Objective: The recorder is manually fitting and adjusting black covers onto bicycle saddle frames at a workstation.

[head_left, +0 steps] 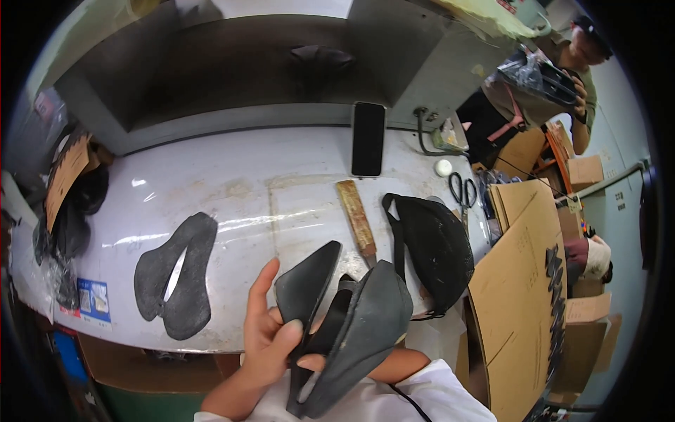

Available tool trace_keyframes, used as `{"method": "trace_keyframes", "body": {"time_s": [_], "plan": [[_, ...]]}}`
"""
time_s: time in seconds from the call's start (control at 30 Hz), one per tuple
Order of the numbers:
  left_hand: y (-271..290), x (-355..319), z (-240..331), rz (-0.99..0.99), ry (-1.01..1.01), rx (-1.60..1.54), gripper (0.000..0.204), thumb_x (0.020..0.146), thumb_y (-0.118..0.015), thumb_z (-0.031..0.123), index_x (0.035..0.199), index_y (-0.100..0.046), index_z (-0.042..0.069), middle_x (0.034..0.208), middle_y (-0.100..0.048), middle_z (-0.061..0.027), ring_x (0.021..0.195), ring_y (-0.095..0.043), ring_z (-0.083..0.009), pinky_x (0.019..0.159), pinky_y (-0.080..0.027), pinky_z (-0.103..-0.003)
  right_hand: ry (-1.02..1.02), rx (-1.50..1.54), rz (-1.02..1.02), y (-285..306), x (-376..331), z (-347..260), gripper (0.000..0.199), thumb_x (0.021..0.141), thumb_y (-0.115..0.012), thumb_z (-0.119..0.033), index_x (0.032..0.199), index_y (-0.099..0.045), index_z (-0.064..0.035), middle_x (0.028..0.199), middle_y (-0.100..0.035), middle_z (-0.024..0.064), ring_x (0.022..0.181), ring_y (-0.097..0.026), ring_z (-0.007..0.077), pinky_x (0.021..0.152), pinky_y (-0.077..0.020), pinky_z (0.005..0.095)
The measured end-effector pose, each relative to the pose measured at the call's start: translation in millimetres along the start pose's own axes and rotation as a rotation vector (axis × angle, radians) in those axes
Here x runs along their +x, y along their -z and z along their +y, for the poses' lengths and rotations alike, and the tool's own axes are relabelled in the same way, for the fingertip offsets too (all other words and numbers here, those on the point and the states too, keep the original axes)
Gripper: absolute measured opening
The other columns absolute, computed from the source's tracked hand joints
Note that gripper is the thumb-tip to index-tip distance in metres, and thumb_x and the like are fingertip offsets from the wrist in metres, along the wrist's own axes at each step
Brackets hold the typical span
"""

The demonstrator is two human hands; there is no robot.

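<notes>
A dark grey shoe upper (362,330), folded with pointed flaps standing up, is held over the table's near edge. My left hand (267,341) pinches its left flap between thumb and fingers, the index finger raised along the outside. My right hand (311,362) is mostly hidden behind the larger right flap; a thumb tip shows in the fold, gripping the upper. On the table to the left lies a flat dark grey shoe-upper piece (193,274) with a slit in its middle. Beyond my hands lies a knife with a worn, tape-wrapped handle (356,218).
A black cloth mask-like pouch (432,246), scissors (463,193), a small white round lid (443,167) and a phone (368,141) lie on the table (232,169). A grey metal hood (239,119) bounds the back. Cardboard (520,281) stands right; another person (555,77) holds a black item.
</notes>
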State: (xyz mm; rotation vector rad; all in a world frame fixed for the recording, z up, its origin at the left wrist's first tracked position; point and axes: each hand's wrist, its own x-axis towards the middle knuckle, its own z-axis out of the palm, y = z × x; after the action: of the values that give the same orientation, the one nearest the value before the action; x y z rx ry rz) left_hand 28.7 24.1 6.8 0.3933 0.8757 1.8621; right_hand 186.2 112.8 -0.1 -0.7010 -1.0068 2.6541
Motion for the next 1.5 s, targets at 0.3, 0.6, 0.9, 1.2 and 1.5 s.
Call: {"method": "trace_keyframes", "body": {"time_s": [0.3,0.6,0.9,1.2,1.5], "plan": [[-10,0,-8,0.086,-0.075,0.121,0.068,0.100,-0.047,0.010,0.151,-0.002,0.007,0.131,-0.052,-0.0218,0.111,-0.059,-0.0209,0.096,-0.045,-0.034,0.036,-0.067,-0.090,14,-2,-8,0.025,0.077,-0.082,-0.019,0.084,-0.067,0.0004,0.086,-0.070,0.0115,0.084,-0.067,0.0206,0.076,-0.0528,0.0311],[-14,-2,-24,0.127,-0.168,0.147,0.065,0.100,-0.045,0.010,0.150,-0.004,0.006,0.132,-0.049,-0.0235,0.116,-0.056,-0.0224,0.100,-0.042,-0.034,0.130,-0.129,-0.106,-4,16,30,0.024,0.077,-0.082,-0.018,0.086,-0.067,-0.0001,0.086,-0.069,0.0105,0.085,-0.066,0.0194,0.076,-0.0524,0.0310],[-9,-9,-26,0.150,-0.357,0.316,0.068,0.098,-0.045,0.005,0.148,0.000,0.005,0.130,-0.048,-0.0247,0.114,-0.056,-0.0248,0.100,-0.042,-0.037,0.201,-0.186,-0.141,20,-13,21,0.023,0.077,-0.082,-0.016,0.087,-0.067,-0.0006,0.087,-0.068,0.0095,0.086,-0.066,0.0183,0.075,-0.0519,0.0309],[19,-16,30,-0.200,0.152,0.406,0.065,0.094,-0.057,-0.001,0.149,-0.022,0.003,0.115,-0.061,-0.0118,0.097,-0.060,-0.0095,0.081,-0.047,-0.024,0.439,-0.536,-0.226,38,48,-30,0.020,0.072,-0.084,-0.007,0.083,-0.068,-0.0017,0.088,-0.068,0.0114,0.084,-0.065,0.0192,0.072,-0.0490,0.0302],[21,-21,26,-0.136,0.296,0.166,0.067,0.091,-0.056,-0.004,0.149,-0.023,0.005,0.110,-0.063,-0.0118,0.090,-0.059,-0.0065,0.074,-0.044,-0.020,1.070,-0.594,-0.017,18,43,-14,0.016,0.073,-0.082,-0.003,0.082,-0.069,0.0010,0.123,-0.044,0.0182,0.115,-0.051,0.0338,0.090,-0.0489,0.0415]]}}
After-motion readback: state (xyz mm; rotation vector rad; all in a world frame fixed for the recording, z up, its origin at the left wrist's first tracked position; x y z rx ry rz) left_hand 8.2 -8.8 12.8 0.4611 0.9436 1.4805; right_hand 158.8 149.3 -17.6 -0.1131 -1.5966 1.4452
